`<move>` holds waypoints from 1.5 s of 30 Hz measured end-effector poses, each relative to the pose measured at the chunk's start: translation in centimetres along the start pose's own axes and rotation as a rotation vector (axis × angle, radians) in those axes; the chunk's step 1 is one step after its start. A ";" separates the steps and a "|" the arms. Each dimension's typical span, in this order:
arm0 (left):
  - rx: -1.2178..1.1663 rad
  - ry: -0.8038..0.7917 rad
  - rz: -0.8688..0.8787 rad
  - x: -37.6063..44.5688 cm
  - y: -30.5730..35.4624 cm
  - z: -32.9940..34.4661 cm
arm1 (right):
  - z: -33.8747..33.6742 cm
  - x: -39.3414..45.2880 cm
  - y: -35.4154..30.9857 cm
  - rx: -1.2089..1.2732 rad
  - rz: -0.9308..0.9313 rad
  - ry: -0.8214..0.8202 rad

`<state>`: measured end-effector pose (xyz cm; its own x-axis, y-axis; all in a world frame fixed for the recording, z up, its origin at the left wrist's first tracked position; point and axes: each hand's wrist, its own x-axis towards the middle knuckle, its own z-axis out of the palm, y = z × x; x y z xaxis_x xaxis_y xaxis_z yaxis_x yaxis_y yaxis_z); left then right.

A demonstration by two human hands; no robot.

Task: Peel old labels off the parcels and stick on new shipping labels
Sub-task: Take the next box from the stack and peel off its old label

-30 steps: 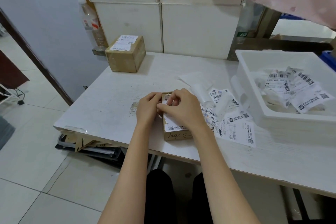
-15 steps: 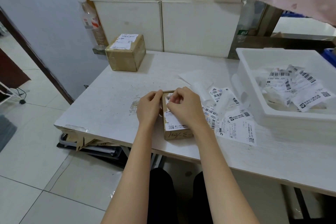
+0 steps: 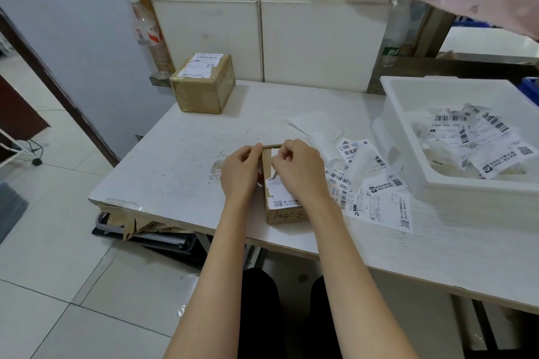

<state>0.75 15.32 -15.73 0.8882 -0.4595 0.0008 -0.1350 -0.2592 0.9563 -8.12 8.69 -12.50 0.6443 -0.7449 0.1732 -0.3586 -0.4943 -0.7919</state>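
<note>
Sitting at the white table (image 3: 180,160), the person had both bare arms reaching up from the bottom of the frame. In the middle of the frame, close to the table's near edge, lay a small brown parcel (image 3: 284,214) with dark writing on its front side. The left hand (image 3: 240,173) had its fingers curled round the left side of the parcel, with the fingertips up at its far corner. The right hand (image 3: 300,170) was curled over the top of the parcel, and its fingers pinched the old label (image 3: 280,194) near the far end. That white label sat on top of the parcel, and part of it was hidden under the right hand.

Just to the right of the parcel, loose labels (image 3: 376,201) with black barcodes lay in a messy pile on the table. Farther right stood a white bin (image 3: 408,131), and more labels lay inside it.

In the upper left part of the frame, at the back of the table, sat a second parcel (image 3: 202,86), a bigger brown box with a white label on top. Behind it, just beside the wall, stood a clear plastic bottle (image 3: 144,35).
</note>
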 end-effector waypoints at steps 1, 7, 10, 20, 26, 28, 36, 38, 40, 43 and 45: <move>0.008 0.009 0.006 0.0 0.0 0.1 | -0.1 0.0 0.1 0.012 0.013 0.001; 0.055 0.048 0.003 0.0 -0.3 0.5 | -0.8 0.1 0.0 0.362 0.118 0.059; 0.086 0.072 -0.025 0.0 -0.3 0.8 | -0.1 -0.2 -0.1 0.177 0.063 0.064; 0.138 0.093 -0.002 -0.7 0.1 1.1 | -0.2 -0.2 0.6 0.122 -0.020 0.073; 0.154 0.088 -0.008 -0.6 0.1 1.0 | -0.8 0.4 0.7 0.290 0.052 0.066; 0.166 0.081 -0.009 -0.6 0.1 0.9 | -1.6 1.1 1.2 0.387 0.108 0.096; 0.139 0.095 0.009 -0.8 0.0 1.0 | -0.5 1.5 1.9 0.032 -0.088 -0.003; 0.137 0.098 0.013 -0.9 0.0 1.0 | -0.6 1.6 2.2 0.021 -0.104 0.005; 0.132 0.103 0.013 -0.9 0.0 1.1 | -0.6 1.6 2.4 -0.002 -0.129 0.008; 0.128 0.114 0.014 -1.0 0.0 1.2 | -0.4 1.5 2.3 -0.025 -0.163 0.014; 0.129 0.113 0.013 -0.9 0.1 1.2 | -0.3 1.4 2.3 -0.021 -0.148 0.029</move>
<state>-0.61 14.73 -15.95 0.9286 -0.3674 0.0527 -0.1958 -0.3645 0.9104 -8.26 6.40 -13.86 0.6712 -0.6759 0.3044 -0.2755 -0.6087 -0.7440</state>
